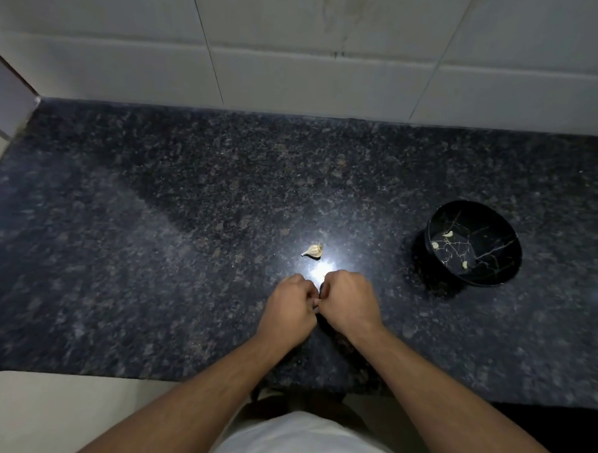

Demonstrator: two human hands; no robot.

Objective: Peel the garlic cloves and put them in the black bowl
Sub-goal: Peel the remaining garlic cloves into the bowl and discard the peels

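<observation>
My left hand [291, 304] and my right hand [347, 302] meet knuckle to knuckle over the dark granite counter [152, 254], fingers curled inward. They pinch something small between them; it is almost wholly hidden, so I take it for a garlic clove. A partial garlic bulb [313, 251] lies on the counter just beyond my hands. The black bowl [494, 269] with gold veins stands to the right, tilted toward me, with three peeled cloves [447, 234] inside.
White wall tiles [297, 72] rise behind the counter. The counter's front edge runs below my forearms, with a pale floor [42, 413] to the left. A bright light reflection glares on the stone by my hands.
</observation>
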